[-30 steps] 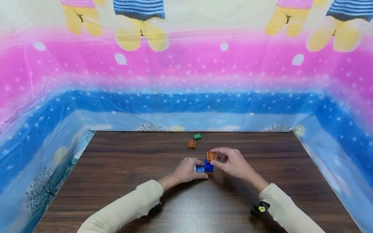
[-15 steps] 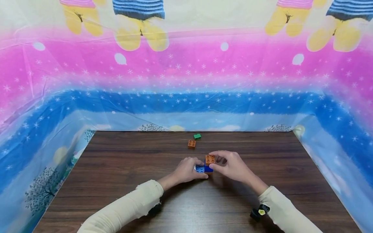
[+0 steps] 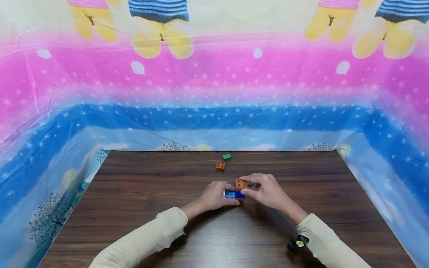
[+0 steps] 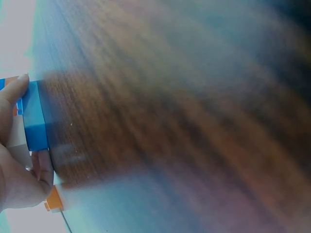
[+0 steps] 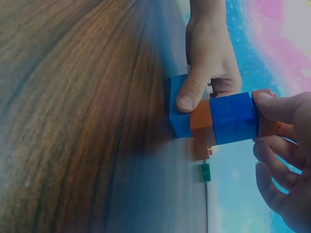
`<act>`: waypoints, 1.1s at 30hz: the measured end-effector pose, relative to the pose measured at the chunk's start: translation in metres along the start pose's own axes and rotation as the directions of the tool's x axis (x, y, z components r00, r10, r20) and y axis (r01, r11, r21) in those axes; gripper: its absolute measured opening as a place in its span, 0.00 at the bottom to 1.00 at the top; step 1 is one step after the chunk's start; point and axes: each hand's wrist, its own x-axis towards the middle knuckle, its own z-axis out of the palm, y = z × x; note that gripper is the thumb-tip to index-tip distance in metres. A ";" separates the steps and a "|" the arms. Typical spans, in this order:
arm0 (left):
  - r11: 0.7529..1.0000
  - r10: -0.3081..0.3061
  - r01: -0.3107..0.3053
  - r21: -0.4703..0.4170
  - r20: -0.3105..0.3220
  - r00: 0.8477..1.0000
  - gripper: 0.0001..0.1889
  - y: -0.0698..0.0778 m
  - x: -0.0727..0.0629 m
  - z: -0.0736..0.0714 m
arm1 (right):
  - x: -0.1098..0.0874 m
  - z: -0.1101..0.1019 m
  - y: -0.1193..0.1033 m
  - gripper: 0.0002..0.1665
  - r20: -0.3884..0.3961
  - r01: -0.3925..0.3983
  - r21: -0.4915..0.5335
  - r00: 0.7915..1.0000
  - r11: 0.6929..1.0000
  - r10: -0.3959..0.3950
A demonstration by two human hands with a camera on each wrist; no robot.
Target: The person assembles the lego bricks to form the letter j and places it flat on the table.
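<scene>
A small stack of toy building bricks stands on the wooden table between the two hands. In the right wrist view it has a light blue brick [image 5: 179,121] at the base, an orange brick [image 5: 202,121] above, then two dark blue bricks [image 5: 234,119]. The topmost orange brick [image 3: 241,184] is pinched between thumb and fingers of my right hand [image 3: 268,190], right against the upper dark blue one. My left hand [image 3: 214,195] grips the bottom of the stack, its thumb over the light blue brick. A white brick [image 4: 18,145] shows under that hand's fingers.
Beyond the hands, a loose orange brick [image 3: 220,166] and a green brick [image 3: 226,157] lie near the back edge of the table [image 3: 151,167]. A printed cloth [image 3: 214,85] hangs behind and along both sides.
Over the last second my right hand has lowered the orange brick onto the dark blue bricks, mostly in the first half. The left hand keeps its hold in place.
</scene>
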 end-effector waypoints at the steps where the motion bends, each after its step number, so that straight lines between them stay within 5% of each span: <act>1: 1.000 0.000 0.000 0.002 -0.001 1.000 0.29 0.000 0.000 0.000 | 0.000 0.000 0.000 0.24 -0.003 0.005 -0.013 1.000 1.000 -0.005; 21: 1.000 -0.006 0.006 -0.005 0.007 1.000 0.28 -0.001 -0.003 -0.002 | 0.003 -0.004 -0.007 0.25 0.023 0.124 -0.236 0.992 0.964 -0.122; 33: 1.000 -0.010 0.010 -0.010 0.005 1.000 0.28 0.002 -0.001 -0.002 | 0.004 -0.003 -0.002 0.24 0.035 0.037 -0.132 0.999 0.991 -0.033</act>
